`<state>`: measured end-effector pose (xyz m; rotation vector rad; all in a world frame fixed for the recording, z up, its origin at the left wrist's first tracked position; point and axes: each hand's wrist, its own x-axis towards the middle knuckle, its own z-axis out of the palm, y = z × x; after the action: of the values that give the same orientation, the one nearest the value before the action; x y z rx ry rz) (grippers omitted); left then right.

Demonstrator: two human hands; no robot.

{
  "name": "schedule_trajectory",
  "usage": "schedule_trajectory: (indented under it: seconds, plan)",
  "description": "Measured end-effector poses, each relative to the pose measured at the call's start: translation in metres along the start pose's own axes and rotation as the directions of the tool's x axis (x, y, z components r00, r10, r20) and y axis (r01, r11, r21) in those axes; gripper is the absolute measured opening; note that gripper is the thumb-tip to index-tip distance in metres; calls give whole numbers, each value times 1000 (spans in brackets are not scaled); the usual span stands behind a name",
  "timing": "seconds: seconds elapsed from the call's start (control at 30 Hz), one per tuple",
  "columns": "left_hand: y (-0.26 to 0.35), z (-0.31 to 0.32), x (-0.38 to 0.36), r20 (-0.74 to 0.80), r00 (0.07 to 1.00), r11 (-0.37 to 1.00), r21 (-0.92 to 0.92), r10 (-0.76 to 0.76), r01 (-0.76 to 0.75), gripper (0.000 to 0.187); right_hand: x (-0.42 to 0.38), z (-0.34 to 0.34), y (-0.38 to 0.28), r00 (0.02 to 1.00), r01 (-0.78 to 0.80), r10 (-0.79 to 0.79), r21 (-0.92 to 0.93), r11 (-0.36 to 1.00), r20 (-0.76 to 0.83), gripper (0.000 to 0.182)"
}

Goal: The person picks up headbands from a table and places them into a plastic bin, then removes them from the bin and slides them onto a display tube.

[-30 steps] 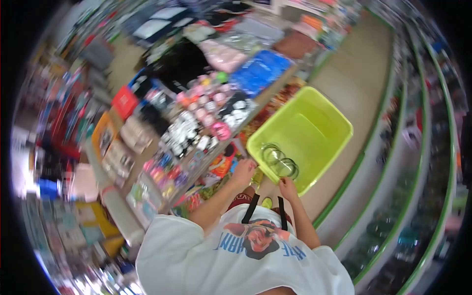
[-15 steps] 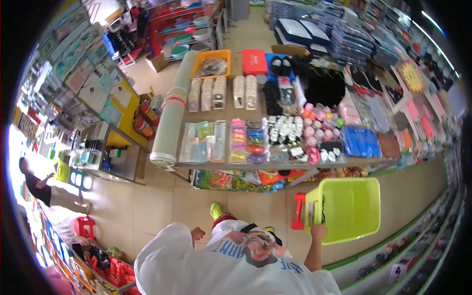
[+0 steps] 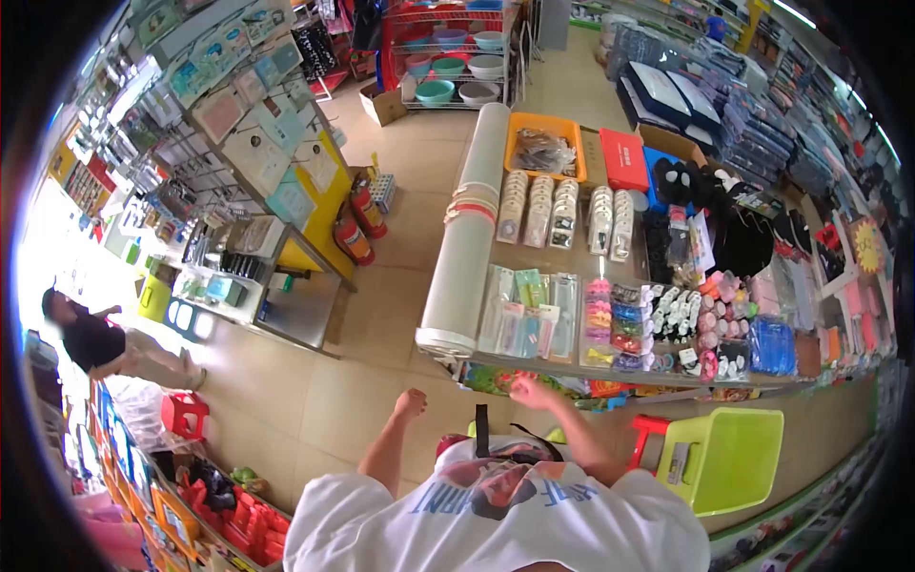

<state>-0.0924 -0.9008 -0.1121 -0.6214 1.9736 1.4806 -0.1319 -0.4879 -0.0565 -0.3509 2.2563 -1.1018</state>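
My left hand hangs over the tiled floor in front of my body, its fingers curled in and nothing seen in them. Farther right, my right hand is raised near the front edge of the display table, fingers bent and nothing visible in its grasp. A yellow-green shopping basket with a red handle stands on the floor to my right, apart from both hands. Closest on the table are flat packets of stationery-like goods and strips of colourful hair ties.
A rolled grey-white sheet lies along the table's left edge. Two fire extinguishers stand beside a goods rack. At far left is a person near a red stool. Shelves line the right side.
My right hand has let go of the basket and swung left and up in front of me. My left hand has lifted forward. The view has turned left; the basket stays on the floor.
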Motion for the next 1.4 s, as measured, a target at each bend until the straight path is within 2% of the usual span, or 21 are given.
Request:
schedule_trajectory:
  seconds: [0.1,0.2,0.3,0.37,0.4,0.43,0.47,0.5,0.63,0.67,0.83,0.87,0.9,0.93,0.97,1.0,1.03,1.07,1.2,1.27,1.4]
  plan:
    - [34,-27,-1,-191,982,998,-68,-2,-11,20,50,-76,-122,993,14,-19,-47,999,-114,31]
    - [26,-35,-3,-222,974,985,-171,-34,-5,20,125,-133,-151,967,139,-162,-128,982,-197,34]
    - [-34,-21,-24,-152,979,923,-379,-134,68,20,194,-174,-165,952,151,-199,-210,966,-231,41]
    - [-85,-3,-47,-97,982,836,-543,-161,83,20,214,-201,-194,911,89,-269,-488,868,-313,53]
    - [-103,13,-66,-100,972,818,-562,-212,121,21,233,-211,-200,885,83,-290,-490,868,-364,58]
    - [-135,30,-73,-220,973,979,-201,-66,21,19,253,-214,-198,859,71,-302,-489,869,-413,62]
    - [-157,46,-82,-332,940,979,205,84,-15,18,272,-214,-195,831,59,-313,-487,872,-461,67]
    - [-160,66,-97,-320,947,964,243,-22,104,18,288,-212,-192,794,68,-359,-515,854,-490,70]
    - [-137,98,-121,-250,909,942,-52,-334,332,20,301,-170,-184,666,-52,-404,-579,814,-627,76]
    - [-131,98,-120,-245,907,940,-85,-342,331,20,299,-164,-188,628,-126,-389,-581,804,-674,77]
    - [-109,67,-94,-257,914,948,-144,-313,284,24,275,-182,-194,650,19,-365,-466,885,-667,63]
    - [-102,50,-82,-228,930,938,-261,-288,227,25,271,-189,-195,660,53,-355,-430,901,-662,58]
    - [-97,25,-65,-118,970,775,-625,-212,94,25,270,-194,-193,663,64,-359,-429,901,-657,53]
    - [-85,-2,-44,7,992,438,-897,-128,63,26,271,-196,-188,664,74,-365,-428,901,-653,47]
    - [-67,-30,-18,-3,997,398,-917,-79,28,27,273,-199,-185,662,85,-371,-427,900,-651,42]
    - [-18,-51,-3,-338,941,912,-392,-25,-117,24,274,-203,-180,657,98,-388,-436,894,-647,38]
    - [29,-69,21,-466,872,988,32,151,-154,23,274,-206,-175,653,111,-403,-445,889,-642,35]
    - [92,-89,39,-470,849,910,412,244,-33,26,275,-208,-170,649,124,-418,-453,883,-635,31]
    - [323,-74,73,-331,669,673,654,666,-346,24,286,-206,-156,687,70,-399,-491,868,-608,25]
    - [399,-55,98,-225,727,668,626,649,-402,25,287,-202,-154,684,64,-399,-495,866,-610,25]
    - [484,-16,144,21,620,339,823,784,-456,26,281,-204,-160,727,75,-411,-532,843,-550,26]
